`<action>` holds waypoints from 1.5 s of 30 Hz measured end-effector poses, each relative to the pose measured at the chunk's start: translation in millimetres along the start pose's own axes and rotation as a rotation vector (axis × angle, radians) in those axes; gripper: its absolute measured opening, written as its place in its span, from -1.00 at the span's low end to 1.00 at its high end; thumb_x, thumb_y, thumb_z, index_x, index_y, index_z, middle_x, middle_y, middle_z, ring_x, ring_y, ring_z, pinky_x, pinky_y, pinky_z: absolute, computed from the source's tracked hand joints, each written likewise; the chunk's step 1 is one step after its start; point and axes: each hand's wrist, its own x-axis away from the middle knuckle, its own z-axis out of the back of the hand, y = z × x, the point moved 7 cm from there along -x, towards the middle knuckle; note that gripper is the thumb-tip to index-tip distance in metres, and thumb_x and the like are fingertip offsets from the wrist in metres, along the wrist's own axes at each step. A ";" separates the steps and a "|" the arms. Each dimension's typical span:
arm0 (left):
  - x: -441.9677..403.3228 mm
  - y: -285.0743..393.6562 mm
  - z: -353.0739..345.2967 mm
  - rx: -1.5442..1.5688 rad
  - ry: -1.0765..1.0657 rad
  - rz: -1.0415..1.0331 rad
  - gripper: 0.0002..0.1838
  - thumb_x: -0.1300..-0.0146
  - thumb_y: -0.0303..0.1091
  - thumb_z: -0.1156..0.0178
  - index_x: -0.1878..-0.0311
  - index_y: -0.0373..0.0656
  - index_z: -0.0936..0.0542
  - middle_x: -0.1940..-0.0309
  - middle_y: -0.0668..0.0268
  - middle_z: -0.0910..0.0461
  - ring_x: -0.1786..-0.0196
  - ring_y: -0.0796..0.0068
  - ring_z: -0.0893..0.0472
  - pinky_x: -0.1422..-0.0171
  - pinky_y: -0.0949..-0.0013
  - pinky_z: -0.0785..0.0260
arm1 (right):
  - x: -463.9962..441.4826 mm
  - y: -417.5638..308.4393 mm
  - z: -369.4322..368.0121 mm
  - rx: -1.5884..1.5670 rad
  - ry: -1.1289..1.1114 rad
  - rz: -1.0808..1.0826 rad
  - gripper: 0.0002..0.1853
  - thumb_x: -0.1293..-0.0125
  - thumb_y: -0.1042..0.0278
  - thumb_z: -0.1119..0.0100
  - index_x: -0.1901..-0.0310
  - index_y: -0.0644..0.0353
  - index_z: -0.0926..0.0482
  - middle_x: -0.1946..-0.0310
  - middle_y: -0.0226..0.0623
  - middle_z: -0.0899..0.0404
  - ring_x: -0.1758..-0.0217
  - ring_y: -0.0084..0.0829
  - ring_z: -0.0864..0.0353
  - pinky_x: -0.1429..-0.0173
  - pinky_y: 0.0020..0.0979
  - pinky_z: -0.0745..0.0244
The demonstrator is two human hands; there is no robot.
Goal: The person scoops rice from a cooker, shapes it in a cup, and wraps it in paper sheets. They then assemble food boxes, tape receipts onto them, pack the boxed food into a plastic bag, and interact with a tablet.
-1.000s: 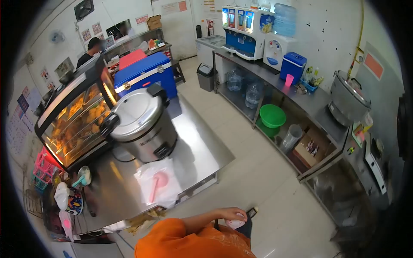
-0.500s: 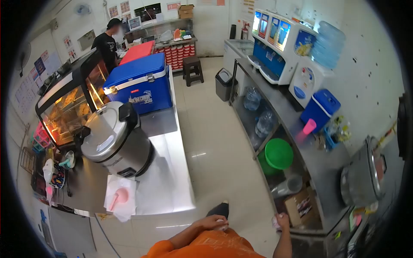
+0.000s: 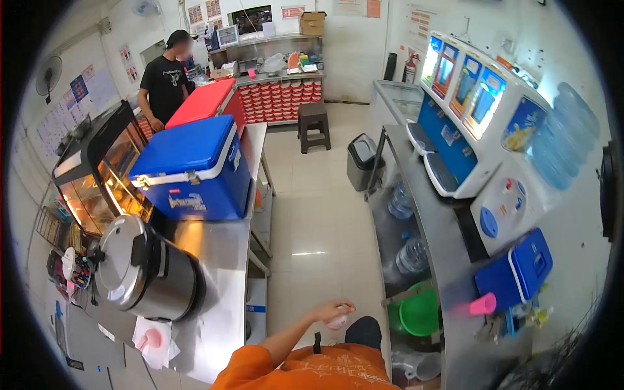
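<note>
My left hand [image 3: 333, 311] is in front of my orange shirt, above the floor of the aisle. Its fingers are curled around a small pale, whitish-pink bundle [image 3: 337, 323], too blurred to name more exactly. My right hand is out of view. Left of me, a large steel rice cooker [image 3: 172, 283] with its lid down stands on a metal counter [image 3: 224, 260]. By its base lies a pink scoop [image 3: 152, 338] on white paper [image 3: 170, 351].
A blue cooler [image 3: 195, 166] and a red cooler [image 3: 201, 104] stand along the left counter, with a person in black [image 3: 166, 81] behind them. Drink dispensers [image 3: 465, 117] line the right counter [image 3: 448, 260]. A stool [image 3: 314, 127] and a bin [image 3: 364, 164] stand farther along the aisle.
My view has moved forward along the aisle; the rice cooker and coolers sit nearer my side. My left hand has risen with the pale bundle. My right hand, visible before, has left view.
</note>
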 end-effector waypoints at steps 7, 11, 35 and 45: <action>-107.3 -167.9 162.6 -0.246 0.069 0.531 -0.53 -0.37 0.05 -0.01 0.06 -0.15 -0.68 0.22 0.13 -0.67 0.21 0.28 -0.61 0.11 0.13 -0.48 | -117.2 -206.1 111.4 0.016 -0.050 -0.037 -0.54 -0.36 0.11 0.06 0.25 0.42 -0.64 0.18 0.20 -0.64 0.12 0.08 -0.65 0.04 -0.06 -0.51; -67.8 -246.8 179.2 -0.587 -0.285 0.618 -0.53 -0.41 0.02 0.08 -0.08 -0.09 -0.64 0.01 0.14 -0.64 0.01 0.26 -0.60 -0.12 0.21 -0.42 | -184.1 -357.4 191.9 0.083 -0.080 -0.018 -0.55 -0.35 0.12 0.05 0.23 0.43 -0.63 0.13 0.22 -0.64 0.10 0.11 -0.63 0.04 -0.07 -0.51; -438.9 -184.5 911.5 0.094 0.696 0.730 -0.45 -0.37 0.14 0.00 -0.05 -0.14 -0.66 0.03 0.13 -0.65 0.06 0.25 -0.63 -0.16 0.16 -0.45 | -544.4 -1137.5 275.5 0.473 -0.261 0.310 -0.60 -0.39 0.03 -0.01 0.22 0.25 -0.64 0.24 -0.05 -0.65 0.24 -0.13 -0.63 0.19 -0.16 -0.48; -578.3 -50.2 1179.7 0.632 0.995 0.221 -0.64 -0.51 -0.18 0.01 -0.15 -0.21 -0.57 0.10 0.30 -0.61 0.12 0.46 -0.60 -0.05 0.41 -0.47 | -584.8 -1621.6 258.2 -0.433 -0.321 0.474 -0.58 -0.44 -0.05 -0.05 0.32 0.19 -0.54 0.46 -0.29 -0.56 0.50 -0.40 -0.55 0.39 -0.33 -0.48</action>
